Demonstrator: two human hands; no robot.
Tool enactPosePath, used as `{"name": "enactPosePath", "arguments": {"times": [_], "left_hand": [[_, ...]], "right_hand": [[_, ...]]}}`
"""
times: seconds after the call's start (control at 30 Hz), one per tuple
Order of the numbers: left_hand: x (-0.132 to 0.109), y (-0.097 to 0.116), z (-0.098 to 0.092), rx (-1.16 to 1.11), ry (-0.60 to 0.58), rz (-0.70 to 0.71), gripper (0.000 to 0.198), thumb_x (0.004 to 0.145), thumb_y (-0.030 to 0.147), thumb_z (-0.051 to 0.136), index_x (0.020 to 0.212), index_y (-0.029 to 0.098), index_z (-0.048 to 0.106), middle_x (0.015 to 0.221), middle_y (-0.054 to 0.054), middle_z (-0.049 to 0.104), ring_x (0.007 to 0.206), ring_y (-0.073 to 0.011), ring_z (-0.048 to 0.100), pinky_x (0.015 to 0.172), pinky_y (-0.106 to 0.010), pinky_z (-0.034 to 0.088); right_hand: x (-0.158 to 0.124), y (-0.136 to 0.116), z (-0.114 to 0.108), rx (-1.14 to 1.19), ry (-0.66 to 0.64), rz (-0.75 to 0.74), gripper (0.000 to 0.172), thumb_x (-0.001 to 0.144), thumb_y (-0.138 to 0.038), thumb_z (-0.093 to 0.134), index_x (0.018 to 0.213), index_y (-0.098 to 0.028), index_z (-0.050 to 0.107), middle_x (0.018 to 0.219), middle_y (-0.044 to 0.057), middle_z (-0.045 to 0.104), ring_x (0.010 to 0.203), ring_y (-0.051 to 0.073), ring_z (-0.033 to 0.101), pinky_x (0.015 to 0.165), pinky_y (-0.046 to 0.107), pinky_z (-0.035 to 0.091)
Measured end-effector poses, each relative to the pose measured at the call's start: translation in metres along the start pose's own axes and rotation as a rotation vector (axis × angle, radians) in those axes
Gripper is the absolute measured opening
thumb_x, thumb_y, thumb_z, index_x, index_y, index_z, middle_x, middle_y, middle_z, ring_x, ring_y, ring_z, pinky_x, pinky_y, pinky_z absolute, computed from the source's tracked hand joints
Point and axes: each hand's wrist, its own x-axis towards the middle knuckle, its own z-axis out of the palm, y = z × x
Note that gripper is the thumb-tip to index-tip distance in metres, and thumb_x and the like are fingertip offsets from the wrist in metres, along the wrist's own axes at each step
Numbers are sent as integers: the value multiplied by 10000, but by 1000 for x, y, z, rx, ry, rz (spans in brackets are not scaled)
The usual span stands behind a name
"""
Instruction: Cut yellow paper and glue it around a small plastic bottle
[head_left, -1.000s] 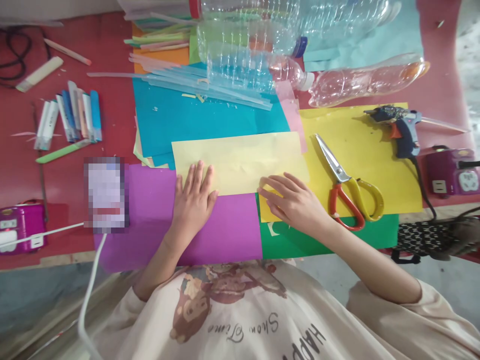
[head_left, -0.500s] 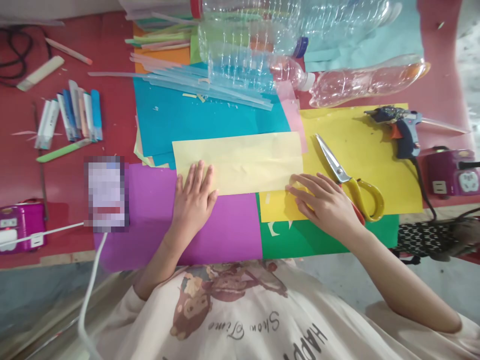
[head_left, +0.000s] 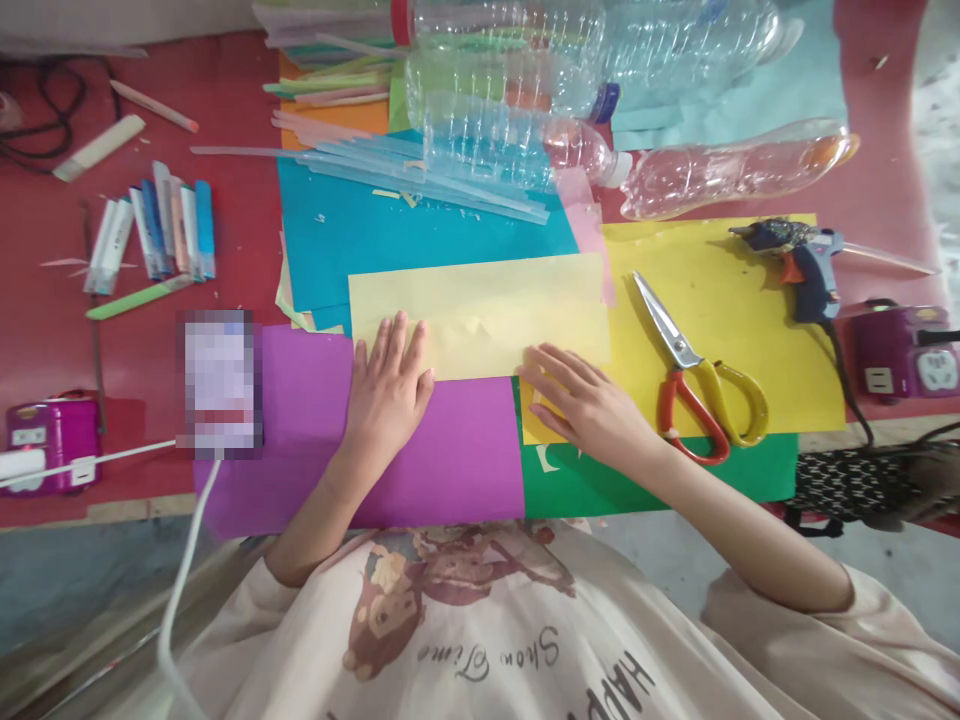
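A long cream sheet of paper (head_left: 480,310) lies crosswise in front of me, slightly wrinkled in the middle. My left hand (head_left: 390,385) rests flat on its left part, fingers spread. My right hand (head_left: 581,395) lies over its lower right edge, fingers stretched out and holding nothing. Beneath are a purple sheet (head_left: 442,450), a green sheet (head_left: 600,490), a blue sheet (head_left: 420,230) and a yellow sheet (head_left: 765,340). Scissors (head_left: 682,350) with one red and one yellow handle lie right of my right hand, blades partly crossed.
Clear plastic bottles (head_left: 510,90) and translucent sticks (head_left: 420,175) lie at the back. A glue gun (head_left: 814,270) is at the right, near a purple power socket box (head_left: 907,350). At the left are several markers (head_left: 172,225) and a blurred phone (head_left: 220,380) with a white cable.
My right hand has slid left along the lower edge of the cream paper, uncovering the red scissor handle. My left hand stays on the paper's left part.
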Motion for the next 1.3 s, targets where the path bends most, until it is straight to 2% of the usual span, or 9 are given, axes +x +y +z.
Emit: {"name": "enactPosePath", "arguments": {"times": [0.13,0.23,0.3,0.47,0.63,0.77,0.9,1.07,1.3], "left_hand": [[-5,13,-2,17,41,11,538,999,276,263,1505,111,343,1585,-188,284,1483,-341,246,1166,-611,240],[-14,32,-1,26,5,155,516,1018,295,256,1485,120,384,1555,-175,359,1465,-311,304,1166,-573,287],[-21,45,1,47,-29,227,512,1018,354,283,1466,150,423,1527,-171,413,1437,-335,357,1136,-615,310],[-32,58,5,106,12,169,521,1006,365,341,1472,142,412,1496,-198,450,1386,-366,426,1094,-649,337],[-40,47,-2,66,54,147,509,1004,390,348,1414,126,493,1412,-159,561,1282,-323,537,1153,-615,269],[-53,32,-6,53,92,100,485,1003,386,359,1414,169,498,1385,-124,593,1260,-296,555,1195,-576,199],[-67,11,-7,42,141,32,484,995,403,378,1427,215,488,1348,-105,625,1277,-299,543,1206,-573,162],[-77,-8,-10,42,167,-73,495,990,405,383,1467,284,432,1348,-88,627,1292,-321,526,1191,-617,162],[-82,-10,-12,91,195,-148,420,982,364,424,1379,291,541,1314,-117,634,1273,-322,537,1162,-603,252]], "right_hand": [[12,-12,8,13,-76,17,382,990,-361,437,1266,-165,615,1336,148,625,1283,288,542,1040,476,489],[13,-17,10,-6,-79,34,358,987,-338,443,1257,-189,626,1325,152,622,1283,309,528,1030,495,479],[13,-21,10,-27,-66,38,332,979,-305,460,1244,-207,635,1330,152,612,1289,326,516,1029,512,469],[13,-28,8,-55,-54,53,337,955,-217,488,1261,-218,627,1328,148,610,1291,325,509,1020,501,467],[11,-28,0,-106,-22,88,299,967,-230,473,1185,-168,668,1281,139,659,1207,291,580,1024,469,456],[1,-20,-9,-144,-20,159,289,975,-227,455,1152,-186,679,1265,117,679,1171,266,608,1011,448,457],[-18,-5,-18,-122,-36,257,316,963,-216,454,1199,-199,664,1279,134,667,1177,298,603,1008,494,450],[-36,6,-24,-127,-28,326,320,963,-224,438,1181,-190,671,1264,140,671,1165,321,600,996,524,446],[-38,13,-25,-149,40,337,288,961,-225,439,1094,-218,694,1059,85,738,1000,285,633,961,489,466]]}}
